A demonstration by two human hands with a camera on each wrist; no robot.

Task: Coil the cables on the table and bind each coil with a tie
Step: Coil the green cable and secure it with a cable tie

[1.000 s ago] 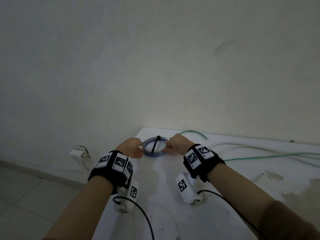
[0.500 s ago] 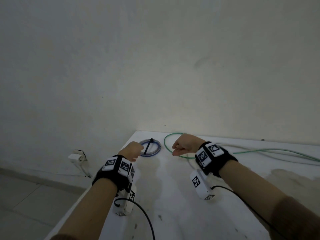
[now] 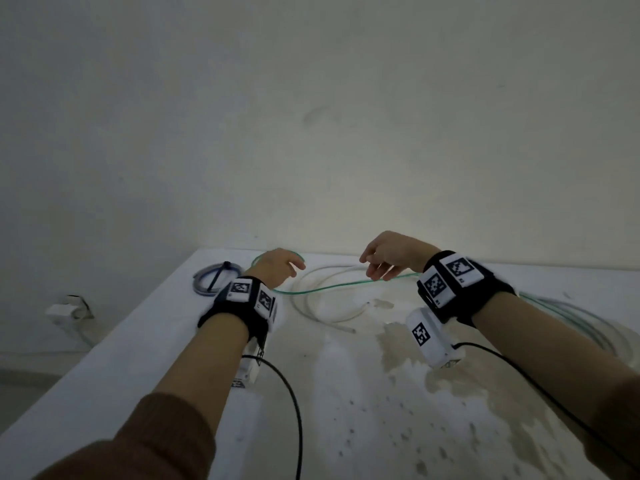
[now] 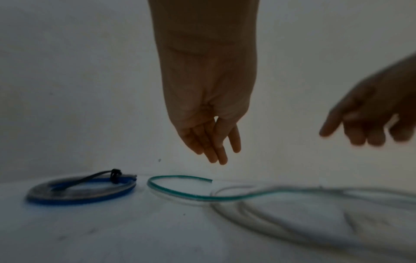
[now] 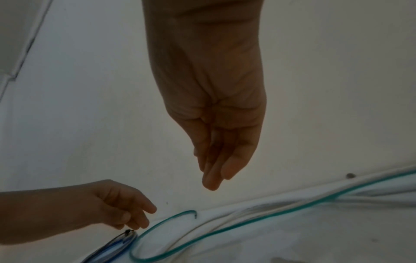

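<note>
Left hand [image 3: 277,266]: fingers relaxed, empty, above green cable [image 3: 325,288] | Right hand [image 3: 388,254]: fingers loose, empty | Blue coil [image 3: 211,284]: tied, far-left counter [image 3: 346,393] | White cable [image 3: 311,306]: loose, centre

Head cam high; wrist cams low.

In the head view, the bend of the green cable [image 3: 325,288] at the far table edge is largely hidden behind the left hand [image 3: 277,265]. Its run to the right is covered by the right wrist band [image 3: 450,282], and the strands beyond are blurred. The white cable [image 3: 311,306] is smeared in the left wrist view and cut off by the right edge. The blue coil [image 5: 112,249] is cut off by the bottom edge of the right wrist view. How its black tie [image 4: 114,175] is fastened cannot be told.
</note>
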